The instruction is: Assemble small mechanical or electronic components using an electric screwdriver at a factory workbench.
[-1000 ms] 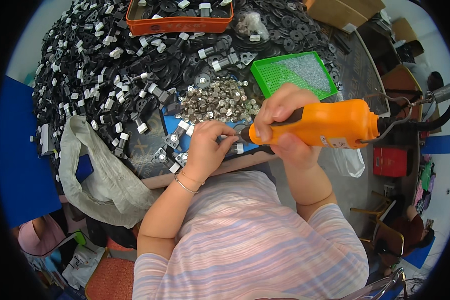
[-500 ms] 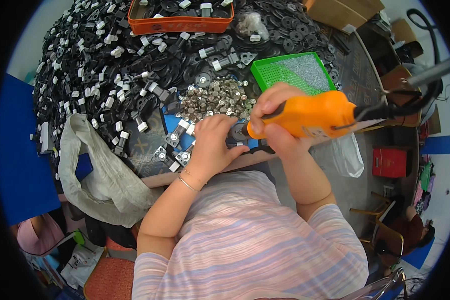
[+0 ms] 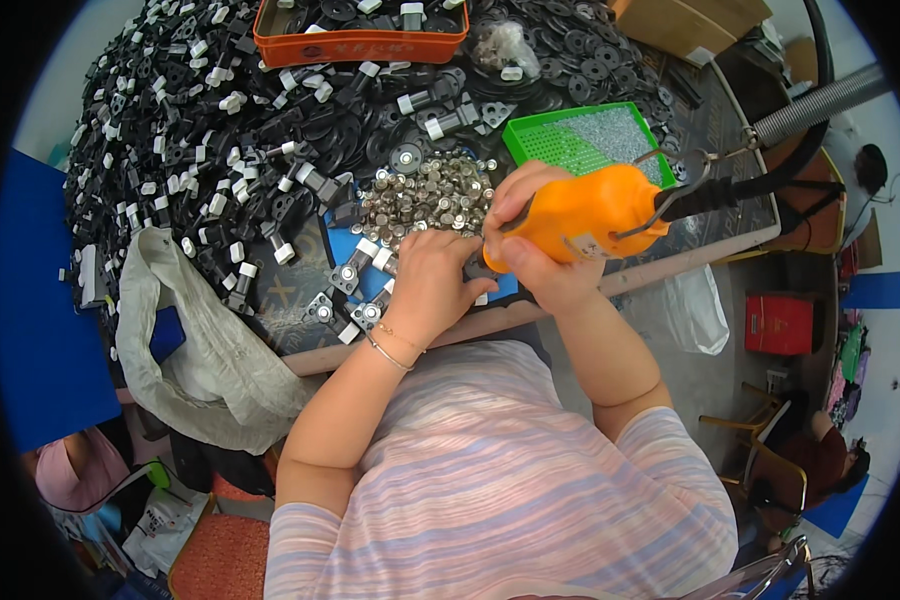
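Gripping an orange power screwdriver (image 3: 585, 215), right hand (image 3: 530, 265) works; left hand (image 3: 432, 285) presses parts beside metal caps (image 3: 425, 195).

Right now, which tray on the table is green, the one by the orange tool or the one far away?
The flat green plastic tray beside the orange power screwdriver; the far tray is orange.

The orange power screwdriver (image 3: 585, 212) has swung round in the right hand (image 3: 535, 265), its rear end tipping up and away from the person, so it now looks shorter than a second ago. Its cable and hanging spring (image 3: 815, 100) have risen toward the upper right. The left hand (image 3: 430, 285) has closed in beside the tool's tip.
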### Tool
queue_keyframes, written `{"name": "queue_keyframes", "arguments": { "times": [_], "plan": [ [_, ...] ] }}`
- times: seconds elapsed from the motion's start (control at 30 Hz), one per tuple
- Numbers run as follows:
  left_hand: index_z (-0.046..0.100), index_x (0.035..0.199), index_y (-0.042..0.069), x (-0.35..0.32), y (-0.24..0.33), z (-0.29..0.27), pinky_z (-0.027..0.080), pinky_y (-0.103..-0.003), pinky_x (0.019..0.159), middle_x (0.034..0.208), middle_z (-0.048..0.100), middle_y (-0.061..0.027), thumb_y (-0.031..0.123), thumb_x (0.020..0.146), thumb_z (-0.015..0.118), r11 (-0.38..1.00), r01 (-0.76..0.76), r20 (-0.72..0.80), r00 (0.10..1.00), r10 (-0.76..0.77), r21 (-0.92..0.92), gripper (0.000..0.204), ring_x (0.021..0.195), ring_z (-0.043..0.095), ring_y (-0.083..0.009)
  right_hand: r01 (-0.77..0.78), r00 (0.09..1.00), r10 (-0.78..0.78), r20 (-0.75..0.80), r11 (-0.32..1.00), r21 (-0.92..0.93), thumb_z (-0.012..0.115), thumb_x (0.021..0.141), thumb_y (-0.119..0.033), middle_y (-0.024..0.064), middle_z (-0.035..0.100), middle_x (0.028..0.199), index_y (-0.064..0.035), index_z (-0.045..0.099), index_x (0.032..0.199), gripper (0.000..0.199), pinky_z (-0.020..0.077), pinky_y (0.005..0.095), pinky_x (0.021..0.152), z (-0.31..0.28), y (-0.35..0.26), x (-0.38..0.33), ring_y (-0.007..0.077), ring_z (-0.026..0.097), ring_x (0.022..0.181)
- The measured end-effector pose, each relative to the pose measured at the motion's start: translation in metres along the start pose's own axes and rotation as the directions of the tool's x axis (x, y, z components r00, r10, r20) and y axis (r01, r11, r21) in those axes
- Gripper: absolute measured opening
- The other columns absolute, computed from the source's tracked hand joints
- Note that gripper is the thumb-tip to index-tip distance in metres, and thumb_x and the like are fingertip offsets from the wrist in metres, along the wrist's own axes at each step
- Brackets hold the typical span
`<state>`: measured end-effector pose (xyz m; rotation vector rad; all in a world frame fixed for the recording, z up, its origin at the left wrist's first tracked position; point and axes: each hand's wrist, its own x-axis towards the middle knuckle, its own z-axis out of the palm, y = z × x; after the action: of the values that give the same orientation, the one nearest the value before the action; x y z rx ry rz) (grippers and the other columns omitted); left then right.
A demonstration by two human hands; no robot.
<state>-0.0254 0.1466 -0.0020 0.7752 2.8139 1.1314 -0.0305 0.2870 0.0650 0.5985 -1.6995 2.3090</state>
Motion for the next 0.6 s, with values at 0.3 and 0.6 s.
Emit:
{"name": "queue_keyframes", "arguments": {
  "times": [0.3, 0.6],
  "plan": [
    [0.067, 0.093, 0.007, 0.0016, -0.0028, 0.0014, 0.038, -0.039, 0.082, 0.078, 0.061, -0.0068, 0.024, 0.061, 0.08, 1.0, -0.02, 0.012, 1.0, 0.02, -0.009, 0.039, 0.083, 0.057, -0.0266, 0.03, 0.996, -0.023, 0.081, 0.996, -0.085, 0.063, 0.073, -0.001, 0.0126, 0.049, 0.091, 0.002, 0.051, 0.094, 0.024, 0.0454, 0.0249, 0.06, 0.0004, 0.0045, 0.0003, 0.0152, 0.055, 0.068],
    [0.067, 0.094, 0.006, 0.0013, -0.0009, -0.0011, 0.039, -0.039, 0.081, 0.077, 0.06, -0.007, 0.024, 0.061, 0.08, 0.999, -0.005, 0.031, 1.0, 0.006, -0.032, 0.039, 0.082, 0.057, -0.0266, 0.125, 0.984, -0.101, 0.145, 0.978, -0.168, 0.063, 0.075, -0.003, 0.0124, 0.049, 0.09, 0.0018, 0.051, 0.094, 0.022, 0.0457, 0.0249, 0.058, -0.0047, 0.0028, 0.0029, 0.0151, 0.055, 0.066]
  ]
}}
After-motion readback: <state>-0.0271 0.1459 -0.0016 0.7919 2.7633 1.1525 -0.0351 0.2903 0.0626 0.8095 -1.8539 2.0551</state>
